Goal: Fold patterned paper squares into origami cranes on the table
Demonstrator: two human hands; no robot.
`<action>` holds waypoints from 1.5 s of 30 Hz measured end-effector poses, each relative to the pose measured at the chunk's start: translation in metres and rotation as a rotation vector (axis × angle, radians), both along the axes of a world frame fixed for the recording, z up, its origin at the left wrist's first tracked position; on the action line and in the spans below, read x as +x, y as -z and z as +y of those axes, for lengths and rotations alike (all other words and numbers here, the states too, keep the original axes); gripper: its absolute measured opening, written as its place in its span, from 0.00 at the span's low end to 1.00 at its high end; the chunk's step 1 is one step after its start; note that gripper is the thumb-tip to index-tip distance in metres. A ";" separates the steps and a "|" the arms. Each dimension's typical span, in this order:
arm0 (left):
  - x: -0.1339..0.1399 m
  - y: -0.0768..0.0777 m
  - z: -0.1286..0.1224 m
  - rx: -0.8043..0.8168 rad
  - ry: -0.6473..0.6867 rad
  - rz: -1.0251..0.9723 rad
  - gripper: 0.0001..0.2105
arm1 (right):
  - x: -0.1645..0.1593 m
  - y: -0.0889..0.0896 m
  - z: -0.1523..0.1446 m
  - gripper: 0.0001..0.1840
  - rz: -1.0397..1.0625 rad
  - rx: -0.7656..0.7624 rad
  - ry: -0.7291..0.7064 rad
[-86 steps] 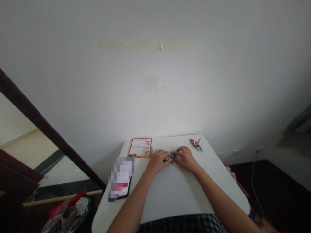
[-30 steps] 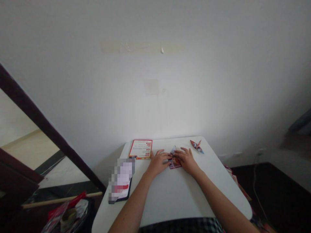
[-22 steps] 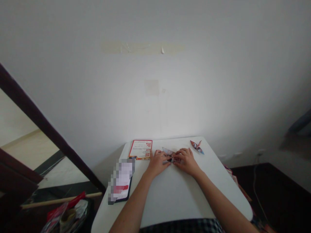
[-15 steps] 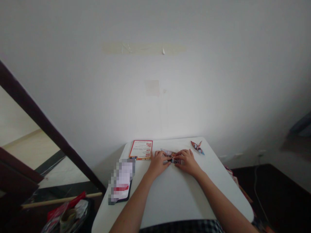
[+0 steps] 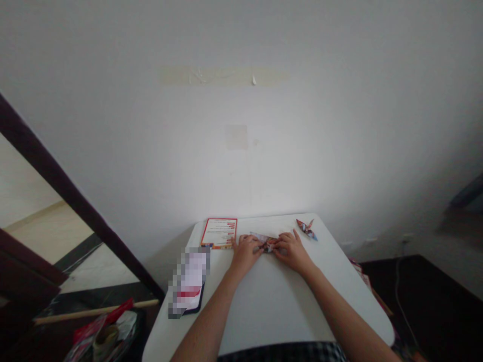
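Observation:
A small folded piece of printed paper [image 5: 267, 243] lies near the far side of the white table [image 5: 275, 311]. My left hand [image 5: 246, 251] has its fingertips pressed on the paper's left part. At the right end, my right hand [image 5: 291, 250] pinches the paper between thumb and fingers. Part of the paper is hidden under the fingers. Off to the right of my right hand rests a folded paper figure [image 5: 307, 230] with pointed tips, in a similar colourful print.
Behind my left hand lies a printed sheet with a red border [image 5: 220, 232]. A phone [image 5: 190, 281], its screen blurred out, sits at the table's left side. The wall [image 5: 241, 176] rises directly behind the table. A bin with rubbish [image 5: 107, 337] stands on the floor, lower left.
Both hands have shifted slightly on the folded paper, and more of its printed middle shows between my fingers. The phone, sheet and paper figure have stayed put.

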State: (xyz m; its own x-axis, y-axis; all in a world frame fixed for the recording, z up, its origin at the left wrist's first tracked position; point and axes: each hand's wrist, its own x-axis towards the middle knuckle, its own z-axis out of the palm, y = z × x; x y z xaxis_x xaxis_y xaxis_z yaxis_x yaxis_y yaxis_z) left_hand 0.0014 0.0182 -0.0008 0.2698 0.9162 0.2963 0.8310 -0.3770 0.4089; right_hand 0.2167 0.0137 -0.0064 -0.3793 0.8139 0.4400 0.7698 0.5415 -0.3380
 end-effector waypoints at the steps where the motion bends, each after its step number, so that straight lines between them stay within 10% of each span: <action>1: 0.000 0.001 0.000 0.005 -0.001 0.001 0.09 | 0.000 0.001 0.001 0.08 0.006 0.007 0.005; 45: 0.004 -0.017 -0.013 -0.087 -0.010 0.095 0.14 | -0.018 -0.003 0.003 0.11 -0.095 -0.064 0.336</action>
State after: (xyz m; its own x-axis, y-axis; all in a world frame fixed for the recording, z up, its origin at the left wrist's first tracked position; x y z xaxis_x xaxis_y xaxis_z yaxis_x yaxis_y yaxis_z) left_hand 0.0058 0.0056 0.0161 0.2832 0.9401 0.1897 0.8711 -0.3349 0.3592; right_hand 0.1985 0.0163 -0.0037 -0.1223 0.9248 0.3602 0.9310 0.2327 -0.2814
